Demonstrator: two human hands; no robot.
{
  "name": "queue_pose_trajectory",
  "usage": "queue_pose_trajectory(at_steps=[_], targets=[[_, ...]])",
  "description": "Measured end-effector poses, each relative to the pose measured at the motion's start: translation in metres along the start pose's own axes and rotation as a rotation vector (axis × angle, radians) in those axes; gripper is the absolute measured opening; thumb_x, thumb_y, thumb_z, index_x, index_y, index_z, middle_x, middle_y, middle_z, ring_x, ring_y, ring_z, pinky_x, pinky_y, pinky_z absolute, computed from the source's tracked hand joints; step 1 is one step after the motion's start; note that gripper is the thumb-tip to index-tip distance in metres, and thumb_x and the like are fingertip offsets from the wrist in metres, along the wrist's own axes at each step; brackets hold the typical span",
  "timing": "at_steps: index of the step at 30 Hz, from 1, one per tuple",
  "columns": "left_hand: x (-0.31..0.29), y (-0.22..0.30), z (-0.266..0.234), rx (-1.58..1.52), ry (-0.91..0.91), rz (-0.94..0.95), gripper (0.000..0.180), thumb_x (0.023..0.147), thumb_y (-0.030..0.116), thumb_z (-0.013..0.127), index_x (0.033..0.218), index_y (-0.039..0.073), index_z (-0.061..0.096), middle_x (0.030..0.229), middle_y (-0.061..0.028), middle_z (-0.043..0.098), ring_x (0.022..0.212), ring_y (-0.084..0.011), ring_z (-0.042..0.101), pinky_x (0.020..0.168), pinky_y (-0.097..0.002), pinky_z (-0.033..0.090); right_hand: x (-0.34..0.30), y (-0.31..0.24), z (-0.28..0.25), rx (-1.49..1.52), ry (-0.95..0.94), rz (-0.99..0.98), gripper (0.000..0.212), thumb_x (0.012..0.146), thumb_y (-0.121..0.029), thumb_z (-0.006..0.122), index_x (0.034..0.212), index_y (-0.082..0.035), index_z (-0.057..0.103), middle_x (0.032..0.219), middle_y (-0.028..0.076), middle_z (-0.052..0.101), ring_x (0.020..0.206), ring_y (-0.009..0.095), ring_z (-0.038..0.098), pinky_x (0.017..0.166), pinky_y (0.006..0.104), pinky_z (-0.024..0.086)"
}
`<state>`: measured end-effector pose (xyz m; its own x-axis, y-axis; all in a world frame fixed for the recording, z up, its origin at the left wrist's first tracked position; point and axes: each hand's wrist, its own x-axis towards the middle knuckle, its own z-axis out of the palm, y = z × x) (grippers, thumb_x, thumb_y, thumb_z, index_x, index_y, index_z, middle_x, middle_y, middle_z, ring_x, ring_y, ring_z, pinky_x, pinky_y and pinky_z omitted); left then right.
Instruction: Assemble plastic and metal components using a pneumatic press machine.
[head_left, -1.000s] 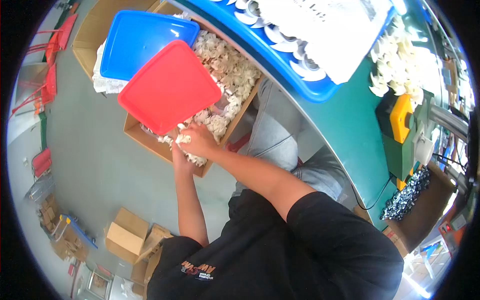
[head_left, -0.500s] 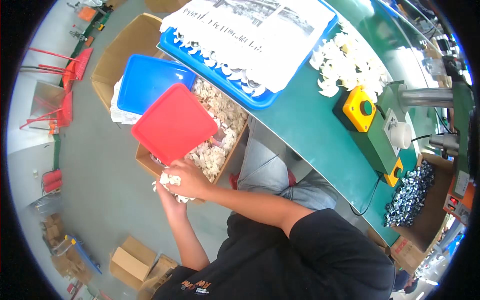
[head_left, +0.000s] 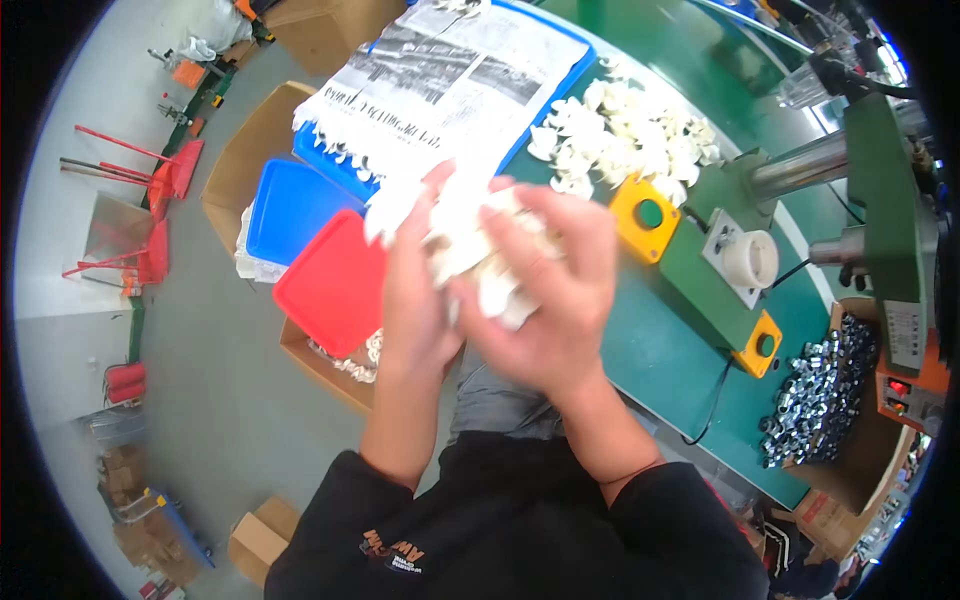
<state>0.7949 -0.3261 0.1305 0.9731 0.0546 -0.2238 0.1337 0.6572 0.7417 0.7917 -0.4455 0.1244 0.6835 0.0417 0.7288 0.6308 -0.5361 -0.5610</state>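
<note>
Left hand (head_left: 412,285) stands fingers-up, palm against a clump of white pieces (head_left: 475,245); right hand (head_left: 560,290) curls round the other side, fingers bent. Both full, one clump shared between them, out in front of the chest. I read the pieces as thin, smooth, curved, petal-like. Blurred at my end, can't tell the count.

Clock from the hands, left to right. Red long-handled dustpans (head_left: 180,170), between 9 and 10, by the wall. Smooth blue plastic tray (head_left: 290,215), also between 9 and 10, rounded corners, overlapped by a matching red tray (head_left: 335,285) at 9. Both sit over a brown cardboard carton (head_left: 310,355); small white bits (head_left: 352,368) show inside at 8. Toward 12, second blue tray (head_left: 575,72), mostly covered by a matte printed paper sheet (head_left: 440,90). At 1-2, loose heap of glossy cream-white curved pieces (head_left: 630,135) on the flat green bench (head_left: 650,350). Around 3, green-painted machine (head_left: 700,275) with round steel column (head_left: 800,178) and boxy yellow button housings. At 4, I've got shiny ring-like metal parts (head_left: 800,400) spilling from an open carton.
</note>
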Motion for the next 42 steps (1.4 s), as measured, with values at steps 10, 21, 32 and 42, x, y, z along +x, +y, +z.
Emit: queue_pose_trajectory(at_steps=[10, 21, 32, 42], targets=[[0.092, -0.05, 0.023, 0.315, -0.302, 0.086, 0.04, 0.109, 0.024, 0.052, 0.136, -0.004, 0.062, 0.129, -0.0134, 0.066, 0.117, -0.0166, 0.062, 0.099, -0.0306, 0.05, -0.018, 0.061, 0.012, -0.397, 0.285, 0.087, 0.042, 0.078, -0.011, 0.08, 0.118, -0.003, 0.069, 0.138, 0.016, 0.057, 0.136, 0.046, 0.044, 0.111, 0.0574, 0.035], [0.133, -0.05, 0.045, 1.037, -0.483, 0.702, 0.037, 0.094, 0.025, 0.069, 0.122, 0.002, 0.07, 0.119, -0.0183, 0.07, 0.11, -0.0372, 0.067, 0.097, -0.0421, 0.052, -0.038, 0.059, 0.014, -0.416, 0.151, 0.105, 0.054, 0.081, -0.009, 0.076, 0.132, -0.001, 0.061, 0.145, 0.02, 0.051, 0.142, 0.051, 0.039, 0.114, 0.0677, 0.032], [0.166, -0.071, 0.091, 1.258, -0.674, 0.815, 0.054, 0.088, 0.041, 0.077, 0.126, 0.004, 0.07, 0.137, -0.0191, 0.063, 0.128, -0.0372, 0.058, 0.111, -0.0435, 0.046, -0.045, 0.049, 0.012, -0.367, 0.011, 0.083, 0.052, 0.079, -0.008, 0.078, 0.129, -0.002, 0.064, 0.144, 0.022, 0.05, 0.139, 0.05, 0.041, 0.116, 0.0644, 0.032], [0.159, -0.068, 0.116, 1.496, -0.939, 1.049, 0.057, 0.093, 0.048, 0.071, 0.131, 0.005, 0.068, 0.154, -0.0214, 0.051, 0.143, -0.0399, 0.048, 0.121, -0.0517, 0.033, -0.043, 0.047, 0.009, -0.37, -0.002, 0.136, 0.034, 0.078, -0.009, 0.078, 0.111, -0.004, 0.072, 0.136, 0.02, 0.056, 0.137, 0.047, 0.044, 0.114, 0.0662, 0.033]])
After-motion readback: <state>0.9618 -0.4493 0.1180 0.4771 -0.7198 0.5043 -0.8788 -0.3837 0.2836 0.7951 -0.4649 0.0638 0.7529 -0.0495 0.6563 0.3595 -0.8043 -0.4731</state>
